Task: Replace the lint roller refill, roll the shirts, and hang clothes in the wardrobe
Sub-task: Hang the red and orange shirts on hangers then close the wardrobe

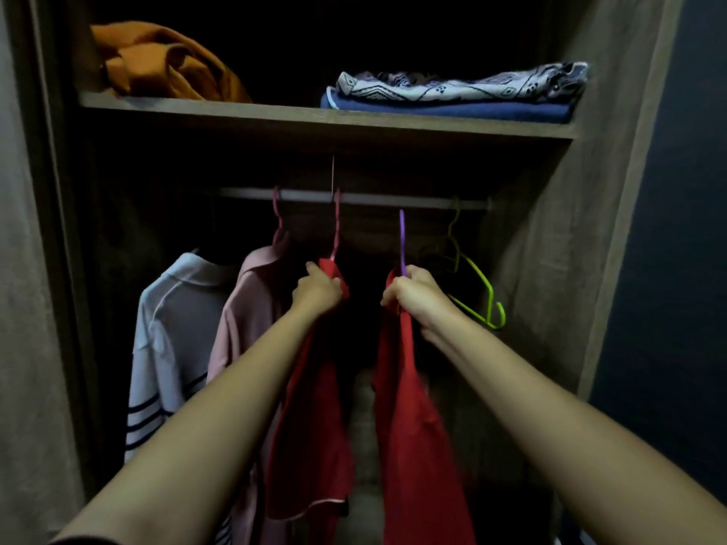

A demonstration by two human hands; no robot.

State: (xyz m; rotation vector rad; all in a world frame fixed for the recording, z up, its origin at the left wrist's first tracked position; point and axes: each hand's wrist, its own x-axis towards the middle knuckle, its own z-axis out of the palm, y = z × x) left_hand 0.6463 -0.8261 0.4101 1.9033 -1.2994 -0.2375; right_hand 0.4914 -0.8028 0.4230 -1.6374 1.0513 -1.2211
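In the wardrobe [550, 230], my left hand [316, 289] grips a red garment [314, 426] hung on the rail [373, 198]; my right hand [409, 293] clutches a purple hanger [402, 238] bearing a second red garment [413, 446].

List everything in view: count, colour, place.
shelf: one, grey-brown, across the top
rail: one, pale, under the shelf
orange garment: one, orange, bundled, shelf left
patterned cloth: one, white, dark print, atop the blue cloth
blue cloth: one, blue, folded, shelf right
striped shirt: one, white, dark stripes, hanging leftmost
pink shirt: one, pink, hanging beside it
left red garment: one, red, hung on the rail
right red garment: one, red, on the purple hanger
purple hanger: one, purple, hook just below the rail
green hanger: at least one, yellow-green, bare, rail's right end
left hand: grips the left red garment's top
right hand: grips the purple hanger's neck
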